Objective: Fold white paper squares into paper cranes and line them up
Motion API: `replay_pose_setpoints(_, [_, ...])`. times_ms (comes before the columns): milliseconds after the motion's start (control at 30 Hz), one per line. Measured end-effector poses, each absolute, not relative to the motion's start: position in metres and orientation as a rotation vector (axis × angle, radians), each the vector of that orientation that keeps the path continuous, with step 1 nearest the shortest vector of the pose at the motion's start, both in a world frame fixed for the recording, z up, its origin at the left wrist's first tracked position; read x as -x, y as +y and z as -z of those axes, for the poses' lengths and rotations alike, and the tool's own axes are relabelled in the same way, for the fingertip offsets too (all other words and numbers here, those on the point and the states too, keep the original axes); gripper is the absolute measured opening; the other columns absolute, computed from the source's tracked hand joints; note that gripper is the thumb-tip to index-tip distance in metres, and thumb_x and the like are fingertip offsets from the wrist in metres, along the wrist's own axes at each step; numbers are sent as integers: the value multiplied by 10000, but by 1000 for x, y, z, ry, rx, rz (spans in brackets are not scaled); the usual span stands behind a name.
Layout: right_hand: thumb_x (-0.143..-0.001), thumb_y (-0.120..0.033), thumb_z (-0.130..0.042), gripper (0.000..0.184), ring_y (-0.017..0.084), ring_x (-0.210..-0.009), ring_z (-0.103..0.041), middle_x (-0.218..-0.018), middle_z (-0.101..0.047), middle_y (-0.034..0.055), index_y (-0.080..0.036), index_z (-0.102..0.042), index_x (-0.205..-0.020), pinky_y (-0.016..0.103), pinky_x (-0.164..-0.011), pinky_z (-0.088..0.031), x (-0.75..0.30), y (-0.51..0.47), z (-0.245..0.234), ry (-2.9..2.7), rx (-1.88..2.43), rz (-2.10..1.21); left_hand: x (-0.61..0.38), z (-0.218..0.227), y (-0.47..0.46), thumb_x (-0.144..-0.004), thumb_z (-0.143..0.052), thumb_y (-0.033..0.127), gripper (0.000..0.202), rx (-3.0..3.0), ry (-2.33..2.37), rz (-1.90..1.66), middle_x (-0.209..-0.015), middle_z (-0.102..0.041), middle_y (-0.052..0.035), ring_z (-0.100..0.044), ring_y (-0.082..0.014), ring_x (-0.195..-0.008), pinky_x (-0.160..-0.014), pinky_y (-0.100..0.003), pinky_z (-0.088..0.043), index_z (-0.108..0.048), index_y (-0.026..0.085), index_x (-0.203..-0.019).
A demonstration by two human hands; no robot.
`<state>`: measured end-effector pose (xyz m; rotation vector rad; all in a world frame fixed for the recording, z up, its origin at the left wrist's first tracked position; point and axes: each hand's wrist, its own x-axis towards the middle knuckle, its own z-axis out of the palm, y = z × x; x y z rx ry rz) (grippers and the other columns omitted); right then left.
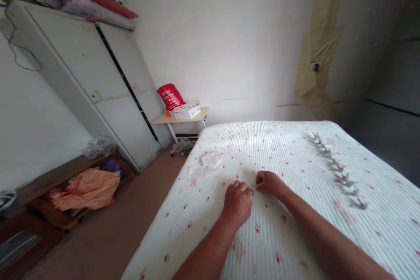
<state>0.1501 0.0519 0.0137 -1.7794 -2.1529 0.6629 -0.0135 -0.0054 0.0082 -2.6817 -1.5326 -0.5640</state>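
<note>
My left hand (238,203) rests low over the patterned mattress (210,245), fingers curled and pressed together. Close beside it on the right, my right hand (268,183) has its thumb and fingers pinched. A narrow gap lies between the two hands; anything held in either is too small or hidden to name. Beyond my left hand lies a small group of printed paper slips (211,159), partly overlapping. To the right of my right arm runs a slanting row of several small folded paper figures (336,166), greyish and blurred.
A small table (159,119) beyond the mattress holds a red bag (170,96) and a white box (187,113). A grey cabinet (82,61) stands at left, with rolled mats (85,6) on top. An orange plastic bag (87,190) lies on the low wooden furniture.
</note>
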Motion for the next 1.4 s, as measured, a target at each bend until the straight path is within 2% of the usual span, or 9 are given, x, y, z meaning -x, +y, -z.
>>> replay_pose_setpoints(133, [-674,-105,-525,273,139,-792,-596,-873,-670,33,-183,-696,-872,205,-712,-415,-159,50,-9,-2172,1584,-631,12,-10,-6,-808,-472,127,238,2665,-1578,558,-849,-582,-53,-484,-188,-841,-725,-320,-385,-677,217,-889])
replay_pose_setpoints(233, [-711,-97,-479,296,150,-870,-601,-930,-671,47,-187,-714,-867,218,-788,-419,-162,46,-7,-2191,1441,-606,11,-9,-8,-808,-474,140,240,2610,-1615,577,-849,-562,-57,-474,-193,-849,-732,-326,-380,-680,226,-896])
replay_pose_setpoints(467, [-699,-101,-464,276,140,-758,-618,-803,-708,35,-178,-724,-753,200,-699,-413,-158,41,-17,-2220,1532,-649,11,-11,-10,-833,-471,207,210,2539,-1660,568,-854,-538,-58,-464,-196,-860,-739,-321,-375,-675,228,-877])
replay_pose_setpoints(567, [-690,-105,-469,267,137,-728,-618,-773,-709,36,-170,-724,-737,194,-669,-409,-157,38,-21,-2233,1552,-690,11,-12,-11,-833,-508,303,182,2530,-1688,582,-868,-544,-54,-467,-203,-873,-741,-330,-373,-670,220,-843])
replay_pose_setpoints(767, [-680,-89,-474,257,128,-696,-606,-765,-698,24,-169,-714,-726,194,-654,-411,-157,37,-23,-2260,1489,-781,7,-13,-11,-749,-615,483,283,2500,-1780,636,-901,-556,-53,-475,-224,-908,-796,-372,-359,-668,228,-861])
replay_pose_setpoints(933, [-664,-56,-483,253,125,-729,-586,-792,-658,19,-170,-691,-752,198,-682,-424,-161,39,-18,-2230,1372,-752,4,-9,-9,-751,-624,403,208,2456,-1823,633,-890,-555,-48,-476,-225,-910,-807,-379,-351,-666,228,-856])
replay_pose_setpoints(1067, [-630,-3,-468,338,125,-777,-585,-861,-627,27,-181,-691,-812,206,-714,-435,-162,40,-13,-2202,1244,-725,4,-9,-9,-770,-581,331,191,2463,-1814,660,-896,-550,-46,-475,-224,-909,-813,-383,-347,-663,250,-922])
replay_pose_setpoints(1200, [-694,-24,-475,339,128,-839,-593,-925,-613,25,-218,-702,-853,224,-778,-439,-161,38,-10,-2259,1197,-687,6,-10,-10,-782,-547,283,206,2485,-1798,654,-894,-549,-48,-472,-220,-903,-804,-373,-346,-657,253,-955])
replay_pose_setpoints(1400, [-770,-95,-499,270,122,-826,-596,-951,-603,24,-237,-701,-880,214,-752,-441,-161,37,-12,-2335,1197,-632,11,-11,-10,-791,-526,233,197,2483,-1766,632,-898,-545,-49,-463,-214,-901,-802,-366,-345,-658,250,-937])
